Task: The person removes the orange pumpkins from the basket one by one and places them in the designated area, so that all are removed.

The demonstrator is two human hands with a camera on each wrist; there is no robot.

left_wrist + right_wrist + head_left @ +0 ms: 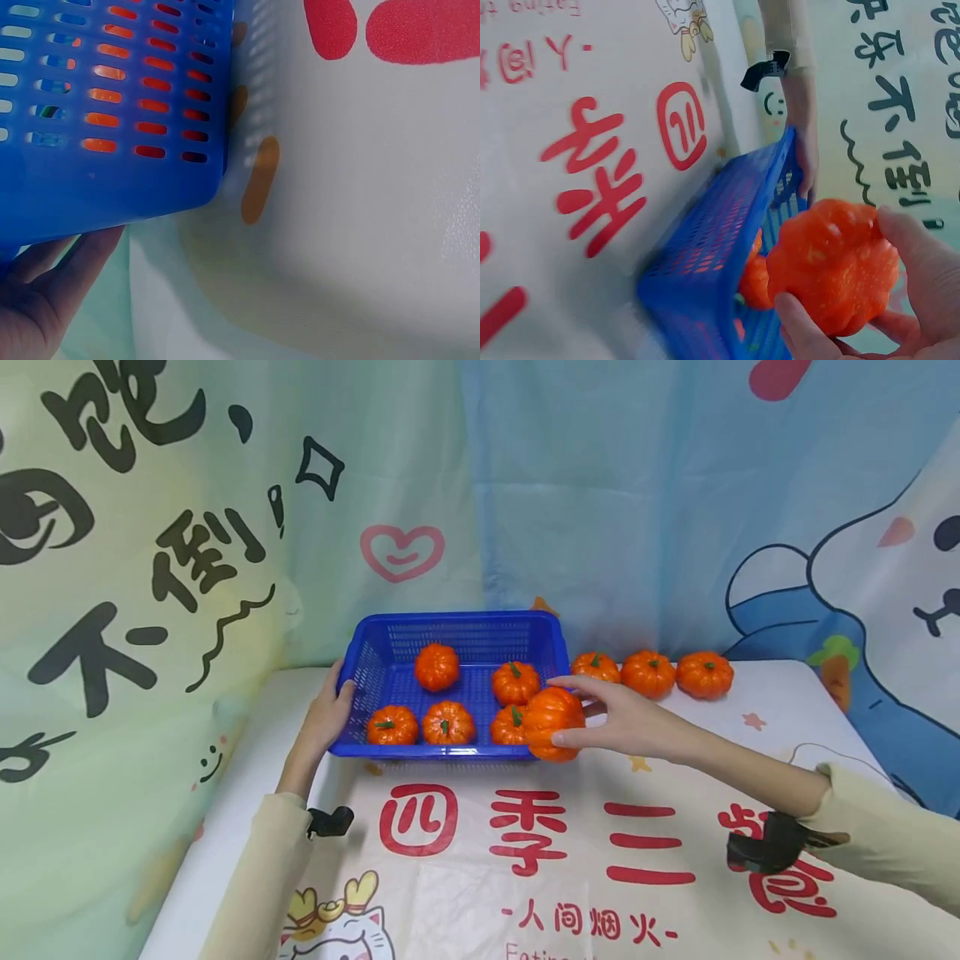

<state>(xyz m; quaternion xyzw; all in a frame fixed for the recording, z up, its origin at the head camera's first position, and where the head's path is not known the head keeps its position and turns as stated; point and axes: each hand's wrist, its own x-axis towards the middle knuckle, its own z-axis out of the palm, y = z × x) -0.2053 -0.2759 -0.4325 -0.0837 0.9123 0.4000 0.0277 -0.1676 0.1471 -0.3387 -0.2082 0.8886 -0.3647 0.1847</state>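
Observation:
My right hand (611, 714) holds an orange toy pumpkin (553, 723) between thumb and fingers, over the front right corner of a blue plastic basket (442, 751). In the right wrist view the pumpkin (832, 266) hides part of the basket (697, 225). Several pumpkins (437, 667) with green stems lie inside the basket. At its left end my left hand (330, 714) touches the outside of the wall, close to the rim. The left wrist view has the fingers (90, 259) against the basket's outer side; their tips are partly hidden.
Three more pumpkins (648, 674) stand in a row right of the basket, near the back edge of the table. A white printed cloth (450, 893) with red characters covers the table. Printed curtains (585, 510) hang behind and on the left. A thin cable (840, 748) lies at the right.

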